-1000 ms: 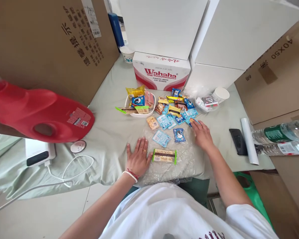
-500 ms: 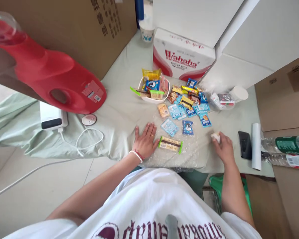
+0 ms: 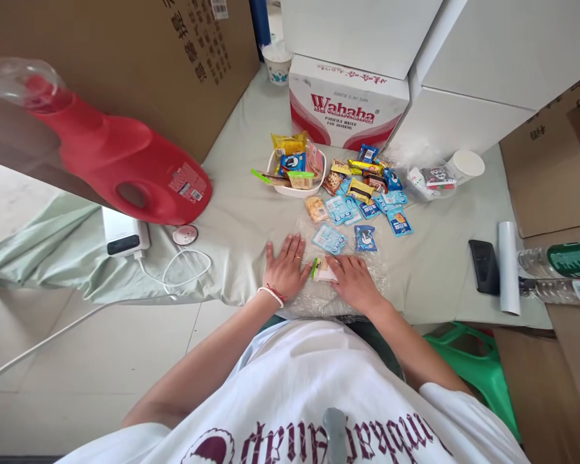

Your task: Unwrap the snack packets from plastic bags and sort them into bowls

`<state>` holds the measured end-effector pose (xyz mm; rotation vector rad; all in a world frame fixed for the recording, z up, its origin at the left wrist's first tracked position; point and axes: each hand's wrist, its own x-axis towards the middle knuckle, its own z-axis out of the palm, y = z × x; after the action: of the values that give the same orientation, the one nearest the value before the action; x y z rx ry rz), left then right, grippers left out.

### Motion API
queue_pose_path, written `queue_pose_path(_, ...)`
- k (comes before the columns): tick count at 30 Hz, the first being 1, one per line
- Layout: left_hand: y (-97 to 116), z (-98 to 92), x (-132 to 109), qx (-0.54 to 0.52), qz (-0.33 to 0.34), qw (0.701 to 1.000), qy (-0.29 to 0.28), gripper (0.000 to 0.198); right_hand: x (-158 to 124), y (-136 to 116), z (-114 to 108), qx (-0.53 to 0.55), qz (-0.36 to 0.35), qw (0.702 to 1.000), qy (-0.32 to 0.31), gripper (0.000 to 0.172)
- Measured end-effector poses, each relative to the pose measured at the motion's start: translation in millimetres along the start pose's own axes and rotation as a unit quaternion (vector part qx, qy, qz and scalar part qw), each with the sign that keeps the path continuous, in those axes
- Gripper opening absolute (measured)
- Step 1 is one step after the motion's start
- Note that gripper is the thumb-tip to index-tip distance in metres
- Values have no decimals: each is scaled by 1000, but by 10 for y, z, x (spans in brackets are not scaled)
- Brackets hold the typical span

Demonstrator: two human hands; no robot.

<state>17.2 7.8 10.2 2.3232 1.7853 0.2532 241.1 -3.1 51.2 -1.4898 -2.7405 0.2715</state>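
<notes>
My left hand (image 3: pixel 286 270) lies flat and open on clear plastic wrap (image 3: pixel 309 295) over the table, its fingers spread. Beside its thumb is a snack bar (image 3: pixel 315 268) in a green-ended wrapper, mostly covered by my right hand (image 3: pixel 354 280). The right fingers are bent over the bar and press a small white wad (image 3: pixel 326 271) onto it; whether it is tissue I cannot tell. Just beyond the hands lie a light blue snack packet (image 3: pixel 329 239) and a dark blue packet (image 3: pixel 365 238).
A white basket (image 3: pixel 297 192) of snacks stands farther back, next to a pile of packets (image 3: pixel 362 190). Behind is a Wahaba-style white-and-red carton (image 3: pixel 348 106). A red jug (image 3: pixel 140 167) stands left by a white power bank (image 3: pixel 123 232); a phone (image 3: pixel 484 267) and white roll (image 3: pixel 508 267) lie right.
My right hand has moved left from the bare cloth onto the snack bar, bringing the small white wad with it. My left hand stays flat in its place.
</notes>
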Motion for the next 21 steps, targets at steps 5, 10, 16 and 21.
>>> queue_pose_path(5, -1, 7, 3, 4, -2, 1000, -4, 70, -79, 145, 3, 4, -26, 1000, -5, 66)
queue_pose_path(10, -35, -10, -1, -27, -12, 1000, 9, 67, -80, 182, -24, 46, -23, 999, -17, 70)
queue_pose_path(16, -222, -165, -145, -26, 42, 997, 59, 57, -459, 280, -97, 151, -42, 985, 69, 72)
queue_pose_path(21, -512, -289, -271, -97, 242, 961, -93, 65, -1049, 337, 141, 160, -96, 979, 85, 52)
